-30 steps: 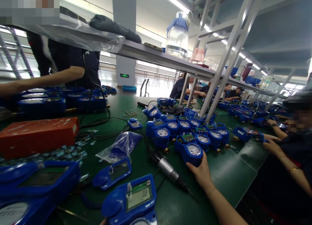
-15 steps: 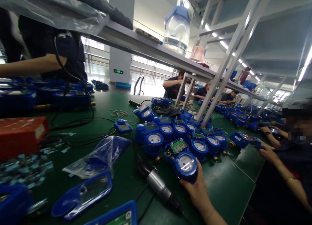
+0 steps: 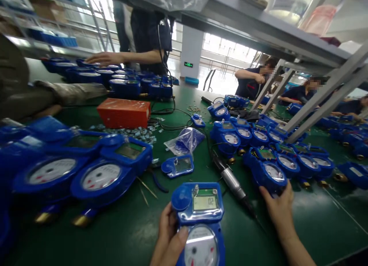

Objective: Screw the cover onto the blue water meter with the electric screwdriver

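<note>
Head view: left hand (image 3: pixel 169 241) grips the near blue water meter (image 3: pixel 201 223) by its left side — thumb on the dial rim, LCD reading "02". Right hand (image 3: pixel 277 208) is closed over the front edge of a second water meter (image 3: pixel 268 174), first of a row on the green table (image 3: pixel 120 235). An electric screwdriver (image 3: pixel 232 181) lies between the two meters. An orange box (image 3: pixel 124 113) sits farther back; a loose blue cover (image 3: pixel 177 166) lies near a plastic bag (image 3: pixel 186 140).

Bright, even light; windows (image 3: pixel 230 53) at the back blown out. Glare on meter dials (image 3: pixel 100 176). Strong wide-angle bending at edges, left foreground soft, tabletop (image 3: pixel 120 235) shadows faint.
</note>
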`<act>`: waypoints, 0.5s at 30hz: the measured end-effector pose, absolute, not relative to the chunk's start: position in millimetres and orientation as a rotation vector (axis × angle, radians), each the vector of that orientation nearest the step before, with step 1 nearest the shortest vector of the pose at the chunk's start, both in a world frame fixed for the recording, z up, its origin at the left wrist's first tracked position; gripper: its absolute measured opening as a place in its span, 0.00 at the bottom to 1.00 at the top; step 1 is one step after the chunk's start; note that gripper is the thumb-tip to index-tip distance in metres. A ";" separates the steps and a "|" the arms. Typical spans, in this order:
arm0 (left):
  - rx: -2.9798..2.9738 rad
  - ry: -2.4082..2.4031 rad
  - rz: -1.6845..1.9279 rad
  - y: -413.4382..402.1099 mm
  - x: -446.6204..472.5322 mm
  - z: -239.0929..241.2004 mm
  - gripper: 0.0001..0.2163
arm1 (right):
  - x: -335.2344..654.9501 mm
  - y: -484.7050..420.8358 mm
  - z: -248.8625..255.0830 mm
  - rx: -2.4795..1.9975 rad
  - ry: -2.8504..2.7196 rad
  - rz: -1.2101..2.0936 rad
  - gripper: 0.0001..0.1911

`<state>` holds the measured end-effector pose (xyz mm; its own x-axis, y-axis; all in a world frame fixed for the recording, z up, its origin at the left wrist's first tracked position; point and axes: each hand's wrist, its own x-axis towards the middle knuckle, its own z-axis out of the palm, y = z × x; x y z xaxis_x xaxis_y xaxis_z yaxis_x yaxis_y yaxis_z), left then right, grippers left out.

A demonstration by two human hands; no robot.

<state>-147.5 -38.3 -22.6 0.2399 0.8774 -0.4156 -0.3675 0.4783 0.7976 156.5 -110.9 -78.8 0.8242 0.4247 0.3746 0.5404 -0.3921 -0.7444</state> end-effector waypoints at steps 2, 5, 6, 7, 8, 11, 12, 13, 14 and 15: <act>0.652 0.946 0.936 -43.7 -144.8 -13.0 0.39 | 139.4 -116.6 -66.7 -2.043 -0.735 -0.246 0.53; 0.730 0.897 0.886 -45.4 -149.7 -7.0 0.36 | 110.5 -110.1 -53.4 -2.029 -1.001 -0.164 0.38; 0.774 0.905 0.869 -44.4 -153.0 -6.7 0.36 | 102.7 -102.9 -51.6 -2.023 -1.121 -0.080 0.32; 0.834 0.928 0.849 -42.5 -156.5 -6.7 0.36 | 96.7 -93.7 -51.2 -2.022 -1.216 -0.003 0.29; 0.908 0.963 0.833 -39.6 -160.1 -6.6 0.37 | 92.7 -83.3 -51.8 -2.028 -1.282 0.061 0.28; 1.173 1.038 0.822 -25.5 -169.3 -2.3 0.35 | 91.0 -53.4 -55.5 -2.071 -1.342 0.191 0.31; 1.249 1.029 0.834 -19.4 -171.5 0.3 0.32 | 92.7 -46.2 -56.1 -2.083 -1.337 0.228 0.30; 1.312 1.002 0.856 -12.9 -173.2 3.1 0.29 | 95.0 -40.8 -55.9 -2.087 -1.328 0.266 0.30; 1.364 0.957 0.884 -6.5 -174.4 5.5 0.25 | 97.3 -37.4 -54.6 -2.082 -1.316 0.305 0.29; 1.405 0.909 0.907 -0.6 -175.2 7.1 0.22 | 99.4 -35.7 -52.2 -2.069 -1.303 0.346 0.29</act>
<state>-175.2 -0.6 7.1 0.3963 0.9180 0.0151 0.0169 -0.0237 0.9996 99.4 -35.7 -52.2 0.4688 0.8752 0.1195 0.7008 -0.2862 -0.6534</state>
